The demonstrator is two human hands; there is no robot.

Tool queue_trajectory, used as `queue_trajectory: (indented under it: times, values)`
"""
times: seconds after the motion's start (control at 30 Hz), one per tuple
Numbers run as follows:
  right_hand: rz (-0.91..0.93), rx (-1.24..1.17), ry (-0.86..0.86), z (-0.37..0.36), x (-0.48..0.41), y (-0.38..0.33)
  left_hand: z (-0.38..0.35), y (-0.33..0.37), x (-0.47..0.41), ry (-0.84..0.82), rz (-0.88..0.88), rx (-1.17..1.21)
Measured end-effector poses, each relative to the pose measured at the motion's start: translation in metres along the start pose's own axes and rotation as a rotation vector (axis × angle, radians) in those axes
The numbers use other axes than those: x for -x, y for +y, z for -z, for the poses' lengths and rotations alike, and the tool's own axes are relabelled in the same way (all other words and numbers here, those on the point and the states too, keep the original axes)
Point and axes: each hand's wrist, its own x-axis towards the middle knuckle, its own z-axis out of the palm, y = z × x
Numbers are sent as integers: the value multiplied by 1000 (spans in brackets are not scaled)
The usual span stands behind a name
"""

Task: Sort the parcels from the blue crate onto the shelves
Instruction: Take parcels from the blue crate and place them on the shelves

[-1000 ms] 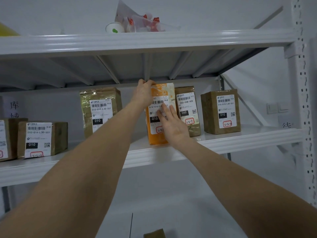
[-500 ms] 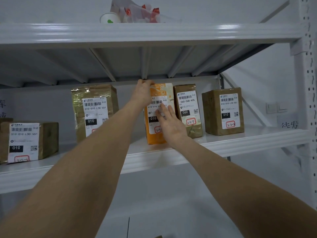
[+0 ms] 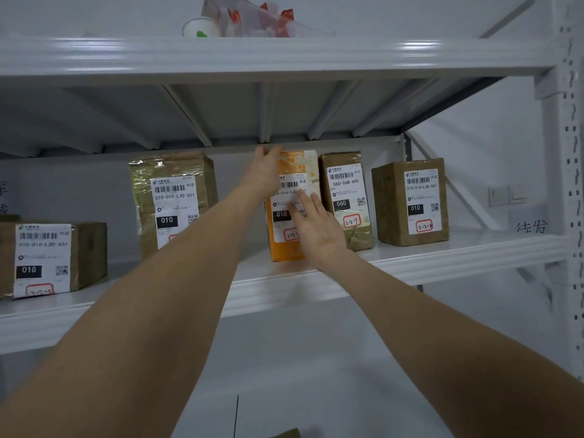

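- Low brown parcel (image 3: 60,257) is lying at the 9 o'clock end of the middle shelf (image 3: 442,251), its 010 label facing out.
- Gold-wrapped parcel (image 3: 173,200) is standing upright further along, well apart from the hands.
- Left hand (image 3: 265,172) is gripping the top of the orange parcel (image 3: 278,245), fingers (image 3: 268,151) curling over its upper edge; the tips are hidden behind it.
- Orange parcel is standing upright on the middle shelf, near centre view, label outward.
- Right hand (image 3: 316,229) is pressing flat on that label, fingers straight and slightly apart, clamping nothing.
- 060 parcel (image 3: 346,197) is standing just at 3 o'clock of the orange one; contact cannot be told.
- Brown box (image 3: 410,200) is sitting apart toward the 3 o'clock end.
- Judgement: four parcels are looking shelved and a fifth is being seated; letting go is what remains for it.
- Blue crate is out of view, so the remaining count cannot be told; a brown corner (image 3: 287,434) at 6 o'clock may be another parcel.
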Motion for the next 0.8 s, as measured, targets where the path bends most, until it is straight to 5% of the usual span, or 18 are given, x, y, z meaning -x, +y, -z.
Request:
queue_trajectory:
  times: [0.27, 0.8]
  values:
    - [-22, -47, 24, 21, 23, -1, 8, 17, 41, 112, -30, -221]
    - [-10, -224, -53, 43, 189, 25, -35, 84, 234, -103, 57, -230]
